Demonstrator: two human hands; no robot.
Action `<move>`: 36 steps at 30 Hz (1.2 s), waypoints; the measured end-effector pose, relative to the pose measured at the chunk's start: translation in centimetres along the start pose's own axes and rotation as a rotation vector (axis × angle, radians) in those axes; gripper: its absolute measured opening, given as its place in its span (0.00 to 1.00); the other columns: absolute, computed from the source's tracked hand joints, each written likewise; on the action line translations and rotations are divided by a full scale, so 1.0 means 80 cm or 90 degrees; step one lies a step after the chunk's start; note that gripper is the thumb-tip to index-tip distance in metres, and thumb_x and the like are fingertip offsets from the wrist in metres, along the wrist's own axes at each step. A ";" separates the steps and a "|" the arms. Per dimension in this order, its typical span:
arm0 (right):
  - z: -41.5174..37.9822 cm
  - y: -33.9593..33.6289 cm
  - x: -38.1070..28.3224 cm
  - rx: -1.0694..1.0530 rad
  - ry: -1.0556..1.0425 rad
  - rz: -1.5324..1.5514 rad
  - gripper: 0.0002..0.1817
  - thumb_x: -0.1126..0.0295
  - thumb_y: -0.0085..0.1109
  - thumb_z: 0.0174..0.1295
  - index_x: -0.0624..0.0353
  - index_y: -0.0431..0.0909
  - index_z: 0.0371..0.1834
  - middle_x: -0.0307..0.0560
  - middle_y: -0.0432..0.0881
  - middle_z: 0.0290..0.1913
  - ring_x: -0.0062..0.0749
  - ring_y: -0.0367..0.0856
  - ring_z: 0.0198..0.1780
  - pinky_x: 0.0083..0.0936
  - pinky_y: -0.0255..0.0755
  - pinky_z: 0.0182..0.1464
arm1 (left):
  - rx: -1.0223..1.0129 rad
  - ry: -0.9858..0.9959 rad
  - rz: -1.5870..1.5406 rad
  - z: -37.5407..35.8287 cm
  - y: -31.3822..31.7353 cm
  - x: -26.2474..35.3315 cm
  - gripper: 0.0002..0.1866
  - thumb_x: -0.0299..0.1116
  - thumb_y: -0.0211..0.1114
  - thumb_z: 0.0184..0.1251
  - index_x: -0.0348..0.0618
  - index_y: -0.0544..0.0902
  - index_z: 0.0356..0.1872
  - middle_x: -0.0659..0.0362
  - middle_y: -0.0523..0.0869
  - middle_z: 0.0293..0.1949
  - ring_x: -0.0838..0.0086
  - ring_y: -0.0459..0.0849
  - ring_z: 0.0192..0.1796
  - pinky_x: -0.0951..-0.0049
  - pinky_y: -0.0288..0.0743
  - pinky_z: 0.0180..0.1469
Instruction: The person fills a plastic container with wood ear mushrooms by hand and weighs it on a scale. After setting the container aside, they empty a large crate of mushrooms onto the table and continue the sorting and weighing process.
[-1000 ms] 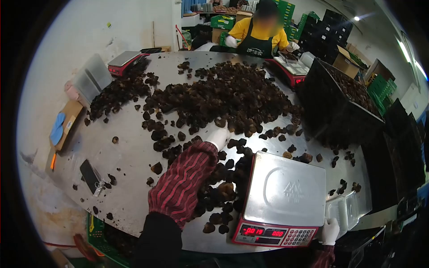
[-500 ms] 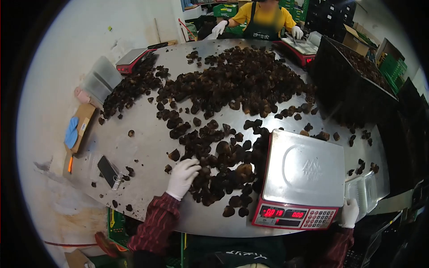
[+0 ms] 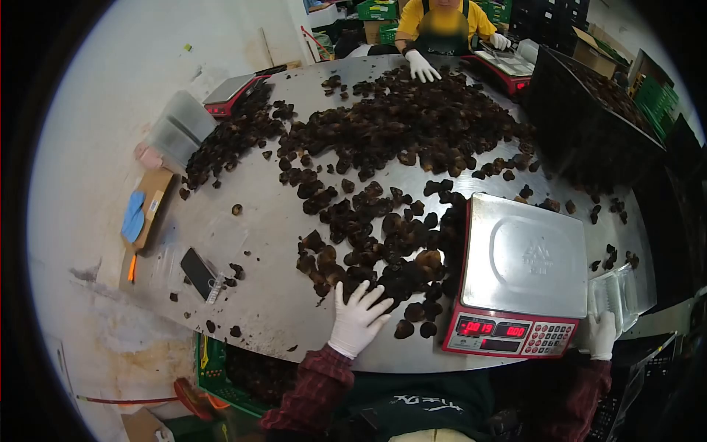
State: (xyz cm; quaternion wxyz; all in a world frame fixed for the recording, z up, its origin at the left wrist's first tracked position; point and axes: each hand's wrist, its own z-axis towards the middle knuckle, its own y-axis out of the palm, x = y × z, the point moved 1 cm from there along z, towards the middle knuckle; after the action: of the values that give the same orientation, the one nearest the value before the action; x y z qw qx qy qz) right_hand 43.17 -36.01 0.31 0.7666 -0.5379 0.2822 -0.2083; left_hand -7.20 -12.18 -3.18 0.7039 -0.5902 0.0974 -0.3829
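Note:
My left hand, in a white glove with a red plaid sleeve, lies flat with spread fingers on the steel table, at the near edge of a small heap of dark mushrooms. My right hand, also gloved, grips the near end of a clear plastic tray beside the scale. A silver and red digital scale stands between my hands with a bare pan and a lit red display. A much larger mushroom pile covers the far half of the table.
A person in yellow with a dark apron reaches a gloved hand into the far pile. Two more scales stand at the back. Black crates line the right. A phone and clear tubs lie at the left.
My left hand pulled back from the far pile to the near table edge, dragging mushrooms into a heap beside the scale. The far person's hand came down onto the pile.

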 end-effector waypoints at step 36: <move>-0.053 -0.076 -0.251 0.125 -0.222 0.260 0.14 0.76 0.71 0.46 0.62 0.74 0.33 0.44 0.69 0.26 0.35 0.68 0.27 0.29 0.63 0.30 | 0.118 -0.060 -0.066 0.001 -0.034 -0.088 0.15 0.17 0.62 0.50 0.48 0.86 0.38 0.55 0.78 0.40 0.62 0.79 0.45 0.69 0.75 0.47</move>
State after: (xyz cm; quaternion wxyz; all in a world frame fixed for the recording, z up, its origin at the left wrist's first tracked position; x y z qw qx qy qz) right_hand 25.16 -28.53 9.16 0.8780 -0.4207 0.2272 0.0199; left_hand -13.15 -7.51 -2.91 0.7383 -0.5443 -0.0023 -0.3983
